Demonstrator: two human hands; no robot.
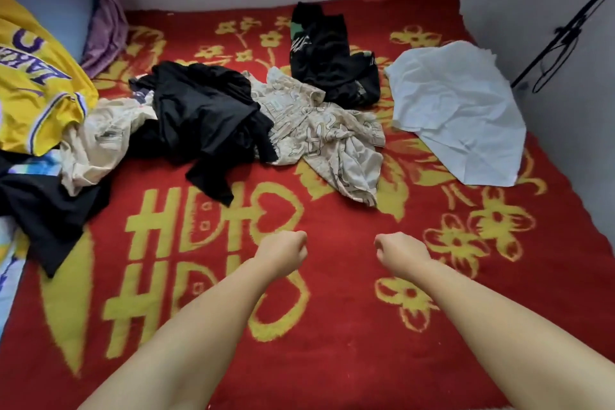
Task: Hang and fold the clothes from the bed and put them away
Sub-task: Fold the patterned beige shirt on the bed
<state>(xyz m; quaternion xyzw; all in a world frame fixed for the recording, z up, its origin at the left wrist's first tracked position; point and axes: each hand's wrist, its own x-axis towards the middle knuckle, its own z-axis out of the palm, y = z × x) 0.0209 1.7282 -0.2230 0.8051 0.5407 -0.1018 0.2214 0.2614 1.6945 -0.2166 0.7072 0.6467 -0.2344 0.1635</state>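
Note:
Loose clothes lie on a bed with a red and yellow blanket (332, 326). A yellow jersey (33, 90) is at the left, a black garment (206, 116) and a cream printed shirt (319, 130) are heaped in the middle. Black shorts with green print (326, 53) lie at the back, and a white shirt (459, 110) lies at the right. My left hand (283, 251) and my right hand (401, 251) are held out over the bare blanket in front of the pile, both curled into fists and holding nothing. Neither touches any garment.
A purple curtain (103, 10) hangs at the back left beside a blue pillow (56, 10). A black stand with a cable (562, 36) leans against the right wall. More dark clothes (43, 206) lie at the left edge. Walls enclose the bed at back and right.

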